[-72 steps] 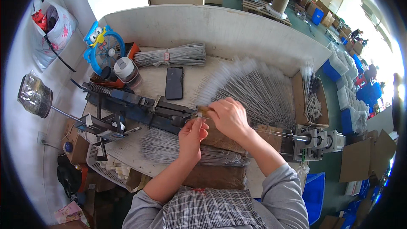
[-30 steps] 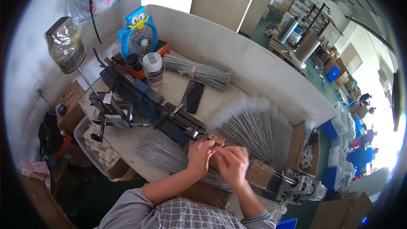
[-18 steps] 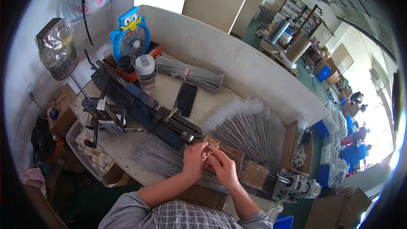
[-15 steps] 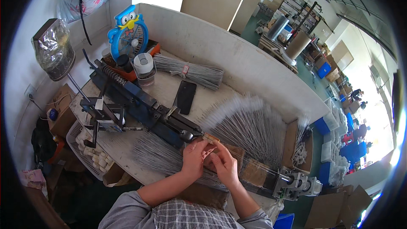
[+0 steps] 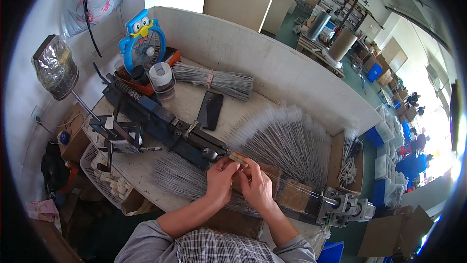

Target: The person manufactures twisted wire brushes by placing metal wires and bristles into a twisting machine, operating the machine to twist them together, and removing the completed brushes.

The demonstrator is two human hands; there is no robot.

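Observation:
My left hand (image 5: 220,179) and my right hand (image 5: 256,185) are close together at the front end of a long dark metal bench fixture (image 5: 163,124). The fingers of both are closed, fingertips nearly meeting. A small tan block (image 5: 237,157) shows just beyond them at the fixture's end, touching or right beside the right fingertips. Whatever is pinched is too small or too hidden to make out. Thin grey wires fan out in a wide spread (image 5: 292,151) beyond my right hand, and another wire bunch (image 5: 180,175) lies left of my left hand.
A metal clamp-like mechanism (image 5: 343,207) stands at the bench's right end, near a cardboard box (image 5: 357,168) of wires. Farther back are a black phone (image 5: 210,110), a tied wire bundle (image 5: 214,80), a lidded jar (image 5: 161,75) and a blue fan (image 5: 143,44). A basket (image 5: 102,178) of pale pieces sits lower left.
My hands have shifted slightly, and the right fingers have drawn in closer to the left ones near the tan block. The view has tilted a little.

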